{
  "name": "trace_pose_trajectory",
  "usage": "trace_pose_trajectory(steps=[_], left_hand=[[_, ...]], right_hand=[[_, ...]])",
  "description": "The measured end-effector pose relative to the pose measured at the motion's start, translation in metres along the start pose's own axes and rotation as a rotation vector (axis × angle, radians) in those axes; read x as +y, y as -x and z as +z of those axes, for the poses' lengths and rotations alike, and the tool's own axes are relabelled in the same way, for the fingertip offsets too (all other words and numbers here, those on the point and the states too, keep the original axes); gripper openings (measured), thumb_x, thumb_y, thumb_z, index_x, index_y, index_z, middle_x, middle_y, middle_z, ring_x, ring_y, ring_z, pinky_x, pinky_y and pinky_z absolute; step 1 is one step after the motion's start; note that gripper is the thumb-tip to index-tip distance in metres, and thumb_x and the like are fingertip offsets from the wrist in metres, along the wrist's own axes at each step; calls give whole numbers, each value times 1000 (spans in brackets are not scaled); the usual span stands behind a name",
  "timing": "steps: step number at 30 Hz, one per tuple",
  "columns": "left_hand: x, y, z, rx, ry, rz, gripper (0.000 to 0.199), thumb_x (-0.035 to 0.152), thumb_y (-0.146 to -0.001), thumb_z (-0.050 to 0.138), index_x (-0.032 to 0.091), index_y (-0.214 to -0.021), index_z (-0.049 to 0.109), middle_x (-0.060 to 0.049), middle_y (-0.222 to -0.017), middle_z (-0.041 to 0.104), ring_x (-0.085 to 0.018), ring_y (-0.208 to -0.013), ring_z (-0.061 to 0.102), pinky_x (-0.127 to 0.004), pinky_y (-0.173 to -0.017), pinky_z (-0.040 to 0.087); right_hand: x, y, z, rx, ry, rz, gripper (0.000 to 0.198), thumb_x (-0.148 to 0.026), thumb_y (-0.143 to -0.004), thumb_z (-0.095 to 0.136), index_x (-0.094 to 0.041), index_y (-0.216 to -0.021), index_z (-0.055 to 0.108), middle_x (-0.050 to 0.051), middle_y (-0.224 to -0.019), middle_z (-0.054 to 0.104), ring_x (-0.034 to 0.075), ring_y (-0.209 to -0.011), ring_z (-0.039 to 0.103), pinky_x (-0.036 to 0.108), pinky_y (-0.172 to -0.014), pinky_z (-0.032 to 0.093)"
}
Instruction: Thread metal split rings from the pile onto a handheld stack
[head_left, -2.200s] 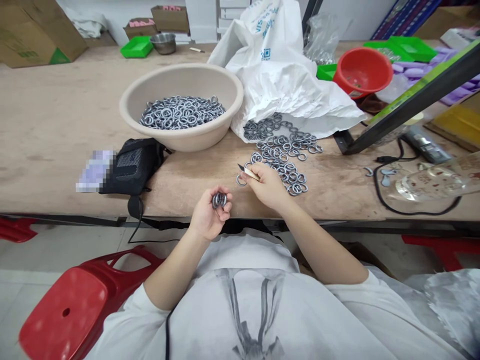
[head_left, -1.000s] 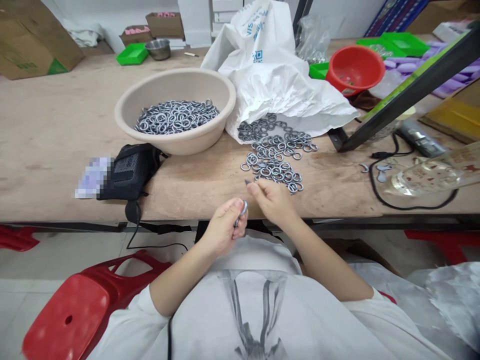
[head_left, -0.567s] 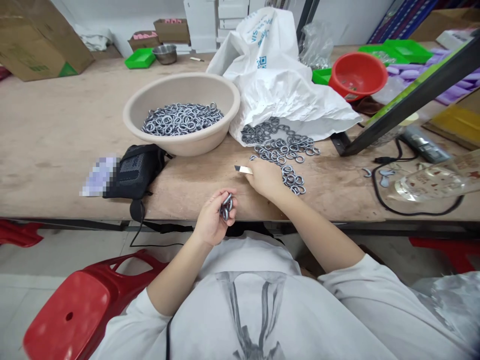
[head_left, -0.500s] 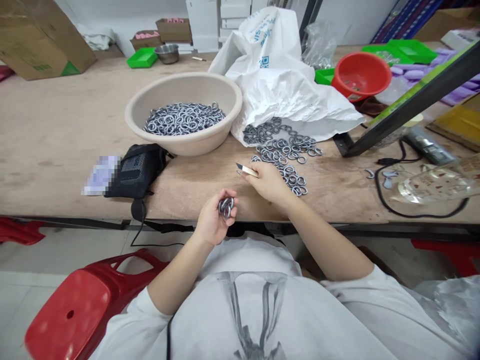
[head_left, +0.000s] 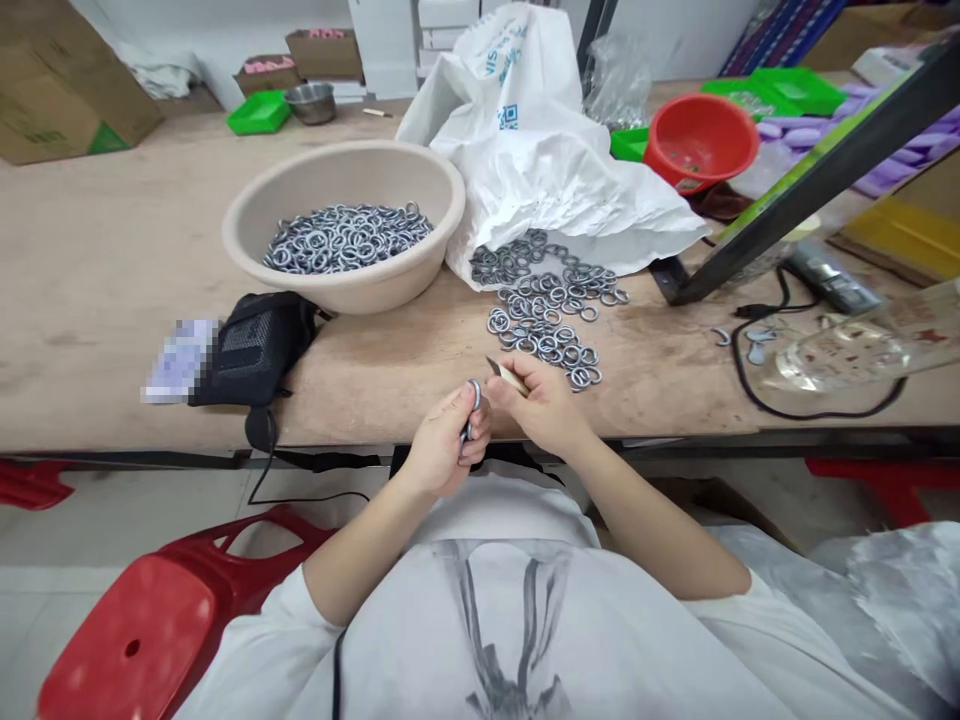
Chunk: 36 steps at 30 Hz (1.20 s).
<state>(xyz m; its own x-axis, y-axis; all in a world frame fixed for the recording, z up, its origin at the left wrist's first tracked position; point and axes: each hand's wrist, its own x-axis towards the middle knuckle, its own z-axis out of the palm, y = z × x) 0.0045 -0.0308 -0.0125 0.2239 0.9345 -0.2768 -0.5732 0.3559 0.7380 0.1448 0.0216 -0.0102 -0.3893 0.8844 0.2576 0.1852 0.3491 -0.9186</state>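
My left hand (head_left: pixel 448 437) is closed around several grey rings, with one ring (head_left: pixel 475 394) pinched upright between thumb and forefinger. Close beside it, my right hand (head_left: pixel 546 405) grips a craft knife (head_left: pixel 511 378) with a pale handle, its dark blade pointing toward that ring. Just beyond the right hand lies a loose pile of grey rings (head_left: pixel 547 335), spilling from the mouth of a white sack (head_left: pixel 555 190). A beige basin (head_left: pixel 349 290) holds many more such rings, farther back on the left.
A black mesh pouch (head_left: pixel 259 345) lies left on the wooden table (head_left: pixel 97 330). A dark metal post (head_left: pixel 750 240), a black cable (head_left: pixel 825 412) and a clear bottle (head_left: pixel 840 355) are to the right. Behind stands a red bowl (head_left: pixel 701 150); a red stool (head_left: pixel 127 630) is below left.
My left hand has turned and lifted one ring to its fingertips; before, the rings lay in its cupped palm. My right hand has drawn nearer with the knife. The view shifted slightly.
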Motion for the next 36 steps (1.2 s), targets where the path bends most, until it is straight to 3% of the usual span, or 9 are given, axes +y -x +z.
trace_pose_trajectory(steps=[5, 9, 14, 18, 22, 25, 27, 31, 36], left_hand=[[2, 2, -3, 33, 72, -38, 50, 55, -80, 70, 17, -65, 41, 8, -53, 37, -2, -36, 24, -13, -33, 15], [-1, 0, -2, 36, 84, -58, 50, 55, -80, 69, 18, -65, 40, 8, -51, 36, -2, -35, 24, -14, -33, 15], [-2, 6, 0, -82, 44, -57, 50, 54, -82, 68, 17, -62, 41, 8, -51, 34, -2, -36, 24, -14, -34, 15], [1, 13, 1, -267, -11, -54, 50, 51, -86, 65, 15, -58, 43, 5, -53, 37, -2, -37, 26, -15, -35, 20], [6, 8, -5, -78, 56, -71, 38, 44, -83, 70, 14, -69, 52, 5, -58, 42, -1, -38, 27, -12, -33, 19], [7, 2, -10, 18, 119, -101, 21, 34, -83, 69, 16, -92, 61, 6, -62, 45, -2, -40, 30, -11, -32, 20], [8, 0, -13, 51, 169, -101, 18, 27, -83, 66, 19, -98, 60, 6, -63, 46, -3, -40, 33, -10, -31, 21], [14, -1, -20, 136, 254, -129, 15, 30, -85, 65, 18, -86, 56, 4, -66, 49, -4, -44, 39, -10, -31, 21], [17, -6, -22, 224, 111, 20, 39, 42, -73, 79, 15, -74, 50, 2, -73, 55, -2, -44, 39, -10, -32, 19]], right_hand=[[-6, 10, -4, -113, 304, -191, 48, -53, -99, 43, -18, -69, 57, 0, -64, 51, 12, -60, 45, 27, -59, 29], [-9, 15, -1, -114, 382, -214, 49, -54, -99, 43, -18, -68, 56, 0, -64, 53, 12, -61, 47, 27, -60, 28], [-1, 12, -5, -134, 389, -137, 53, -57, -98, 40, -19, -63, 51, -1, -59, 50, 12, -57, 45, 27, -57, 26], [16, -11, -16, 7, 503, 56, 53, -57, -98, 38, -20, -64, 53, -1, -56, 50, 13, -56, 46, 27, -57, 27], [25, -54, -31, 89, 764, 153, 39, -55, -93, 50, -22, -97, 70, 5, -82, 71, 22, -77, 62, 29, -65, 36], [28, -86, -33, 24, 932, 141, 39, -48, -87, 63, -24, -117, 69, 9, -110, 73, 28, -96, 65, 34, -76, 43], [30, -100, -30, -48, 1030, 172, 35, -44, -86, 65, -22, -113, 72, 12, -113, 72, 29, -99, 65, 35, -78, 45], [32, -105, -24, -120, 1080, 162, 25, -38, -87, 63, -20, -99, 76, 14, -105, 73, 27, -92, 66, 34, -74, 43], [22, -83, -25, -150, 693, 102, 27, -38, -91, 57, -18, -80, 72, 5, -77, 69, 20, -75, 60, 30, -67, 38]])
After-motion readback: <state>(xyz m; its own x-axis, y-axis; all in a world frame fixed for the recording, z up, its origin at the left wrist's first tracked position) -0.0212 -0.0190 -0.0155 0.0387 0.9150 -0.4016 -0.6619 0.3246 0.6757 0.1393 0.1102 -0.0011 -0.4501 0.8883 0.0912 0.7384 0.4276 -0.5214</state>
